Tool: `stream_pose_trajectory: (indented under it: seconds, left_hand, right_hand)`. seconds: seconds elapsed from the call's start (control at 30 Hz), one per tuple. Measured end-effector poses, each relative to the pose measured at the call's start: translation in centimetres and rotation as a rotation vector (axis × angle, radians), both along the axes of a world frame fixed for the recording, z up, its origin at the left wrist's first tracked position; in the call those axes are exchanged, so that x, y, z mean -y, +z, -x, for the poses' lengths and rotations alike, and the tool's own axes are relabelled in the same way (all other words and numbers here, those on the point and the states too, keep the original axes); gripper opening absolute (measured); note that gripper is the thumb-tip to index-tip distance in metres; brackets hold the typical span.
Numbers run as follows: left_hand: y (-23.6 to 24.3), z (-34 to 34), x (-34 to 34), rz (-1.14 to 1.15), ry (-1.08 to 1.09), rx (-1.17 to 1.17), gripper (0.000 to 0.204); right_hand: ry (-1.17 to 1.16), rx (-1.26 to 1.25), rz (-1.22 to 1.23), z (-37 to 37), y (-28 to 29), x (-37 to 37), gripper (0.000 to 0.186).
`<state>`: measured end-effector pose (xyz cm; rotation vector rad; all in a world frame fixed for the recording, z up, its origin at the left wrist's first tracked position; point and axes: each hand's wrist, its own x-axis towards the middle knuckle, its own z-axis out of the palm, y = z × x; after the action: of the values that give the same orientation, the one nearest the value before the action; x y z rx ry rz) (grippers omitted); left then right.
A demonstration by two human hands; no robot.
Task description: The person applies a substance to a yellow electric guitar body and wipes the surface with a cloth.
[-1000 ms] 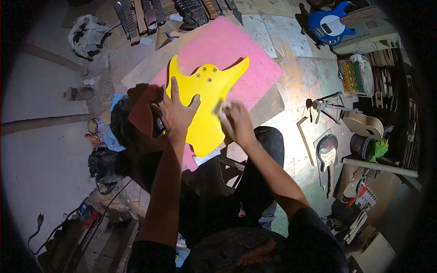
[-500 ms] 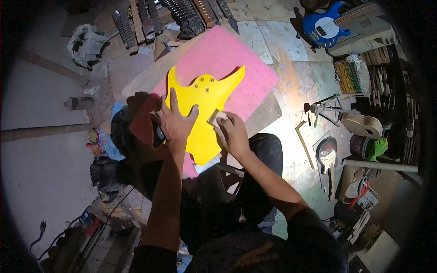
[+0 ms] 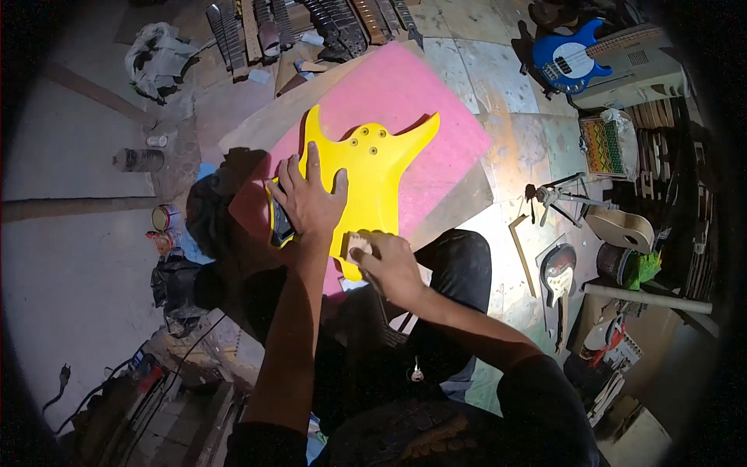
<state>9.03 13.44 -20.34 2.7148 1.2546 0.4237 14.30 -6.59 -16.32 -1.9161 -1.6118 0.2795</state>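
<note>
A yellow electric guitar body lies on a pink sheet in front of me, its two horns pointing away and several screw holes between them. My left hand rests flat on the body's left side with its fingers spread. In my right hand is a small pale sanding block, gripped between thumb and fingers. The block sits against the yellow surface near the body's close end, which the hand partly covers. A dark cavity shows at the body's left edge.
Several guitar necks lie beyond the sheet. At the right are a blue bass, a tripod, an unfinished acoustic body and a dark guitar. Cans and a black bag stand at the left.
My right hand has moved the sanding block toward me and slightly left, down to the body's close end. My left hand stays on the body. The whole view has shifted slightly.
</note>
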Motion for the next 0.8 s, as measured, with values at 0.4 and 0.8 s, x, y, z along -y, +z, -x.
stream_pose_trajectory:
  seconds: [0.4,0.8]
  left_hand:
    - [-0.9,11.0,-3.5,0.435,0.211,0.371,0.033]
    - [-1.6,14.1,-4.4,0.984,0.097,0.611,0.03]
  right_hand:
    - [0.072,0.198,-0.136,2.8,0.0,-3.5,0.022]
    - [-0.416,-0.889,0.329,5.2,0.9,-8.5,0.028]
